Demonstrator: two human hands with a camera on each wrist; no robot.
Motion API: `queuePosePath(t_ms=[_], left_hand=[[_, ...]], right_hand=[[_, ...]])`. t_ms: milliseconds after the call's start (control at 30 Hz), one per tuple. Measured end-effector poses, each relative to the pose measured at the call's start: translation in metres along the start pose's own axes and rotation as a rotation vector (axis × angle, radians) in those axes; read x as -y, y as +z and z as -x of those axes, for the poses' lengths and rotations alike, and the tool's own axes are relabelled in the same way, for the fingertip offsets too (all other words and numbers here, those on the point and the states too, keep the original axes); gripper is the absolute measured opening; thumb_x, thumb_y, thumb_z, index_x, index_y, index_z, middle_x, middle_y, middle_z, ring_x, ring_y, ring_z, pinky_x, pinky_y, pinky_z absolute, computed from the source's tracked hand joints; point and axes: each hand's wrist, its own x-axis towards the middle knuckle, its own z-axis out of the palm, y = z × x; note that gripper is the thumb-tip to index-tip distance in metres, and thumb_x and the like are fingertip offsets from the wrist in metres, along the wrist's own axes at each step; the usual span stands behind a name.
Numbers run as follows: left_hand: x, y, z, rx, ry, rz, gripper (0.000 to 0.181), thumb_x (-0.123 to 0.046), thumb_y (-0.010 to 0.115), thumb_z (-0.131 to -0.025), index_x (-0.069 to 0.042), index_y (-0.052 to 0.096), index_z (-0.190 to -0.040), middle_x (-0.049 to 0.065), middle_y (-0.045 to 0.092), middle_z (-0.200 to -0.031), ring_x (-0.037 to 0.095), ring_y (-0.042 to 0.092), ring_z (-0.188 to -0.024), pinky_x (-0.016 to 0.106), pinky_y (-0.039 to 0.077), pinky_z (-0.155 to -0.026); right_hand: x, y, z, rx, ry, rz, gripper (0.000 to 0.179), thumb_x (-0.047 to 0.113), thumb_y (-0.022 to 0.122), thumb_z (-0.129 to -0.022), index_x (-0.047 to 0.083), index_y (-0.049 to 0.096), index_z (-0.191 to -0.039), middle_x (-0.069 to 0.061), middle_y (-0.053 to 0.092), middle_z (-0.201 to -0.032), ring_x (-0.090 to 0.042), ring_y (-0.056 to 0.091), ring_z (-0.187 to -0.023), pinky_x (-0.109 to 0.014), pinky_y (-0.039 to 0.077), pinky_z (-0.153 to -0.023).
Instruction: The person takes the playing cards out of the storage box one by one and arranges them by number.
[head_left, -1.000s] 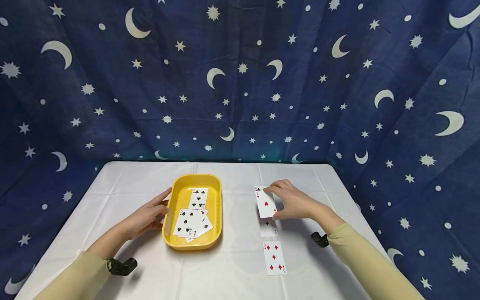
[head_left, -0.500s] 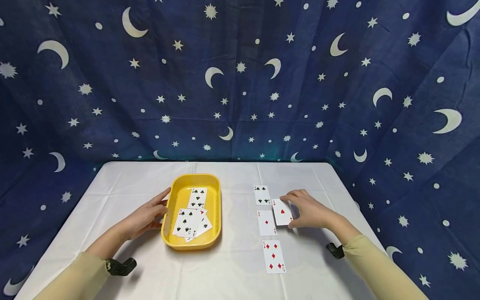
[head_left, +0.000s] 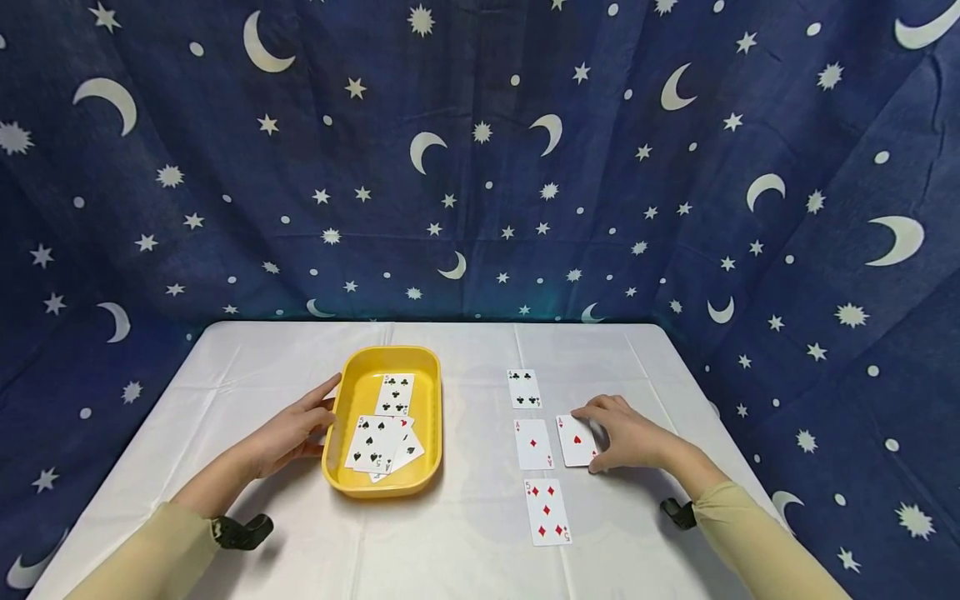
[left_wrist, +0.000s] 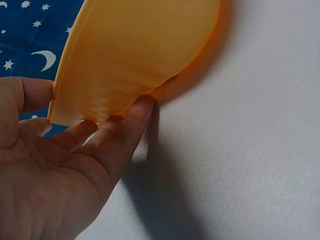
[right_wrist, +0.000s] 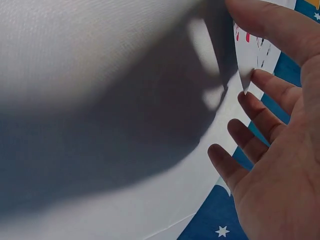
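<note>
My left hand (head_left: 296,429) holds the left side of a yellow tray (head_left: 433,433), thumb at the rim and fingers (left_wrist: 135,120) along the outer wall. Inside the tray lie several playing cards, with the five of clubs (head_left: 395,394) behind the overlapping five of spades (head_left: 367,442). On the right, my right hand (head_left: 630,433) pinches the ace of hearts (head_left: 576,442) by its right side. In the right wrist view this card (right_wrist: 245,60) stands tilted between thumb and fingertips, low over the table. Left of it lies the ace of diamonds (head_left: 533,444).
The four of clubs (head_left: 524,389) lies behind the ace of diamonds, and the five of diamonds (head_left: 547,512) in front of it, forming a column. A white cloth covers the table (head_left: 465,542). A blue curtain (head_left: 480,167) with moons and stars hangs behind and at both sides.
My right hand has carried the ace of hearts from over the column rightward and toward me, down beside the ace of diamonds, uncovering the four of clubs. The left hand and tray stay put.
</note>
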Motion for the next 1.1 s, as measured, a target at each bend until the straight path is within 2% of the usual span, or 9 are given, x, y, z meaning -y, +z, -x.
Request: queuePosePath(t_ms=[333,1100], left_hand=[[-0.0011,0.0005,-0.0005,-0.003,-0.01,0.01,0.081,-0.015,0.051,-0.102,-0.031,0.003,-0.166,0.024,0.013,-0.168,0.043,0.041,-0.139,0.048,0.054,-0.096],[-0.0011,0.0007,0.0006,-0.01,-0.013,-0.008,0.081,-0.017,0.051,-0.102,-0.031,0.004,-0.166,0.024,0.012,-0.168,0.043,0.042,-0.138,0.047,0.054,-0.096]], right_hand=[[-0.0078,0.0066,-0.0032,0.009,0.013,-0.004,0.085,0.031,0.092,-0.068,0.017,0.058,-0.144,-0.001,0.051,-0.133,-0.025,0.042,-0.126,-0.05,0.042,-0.103],[-0.0087,0.0084,-0.0045,0.031,0.022,-0.016,0.086,0.031,0.092,-0.067,0.018,0.058,-0.145,0.001,0.05,-0.132,-0.024,0.041,-0.125,-0.049,0.042,-0.103]])
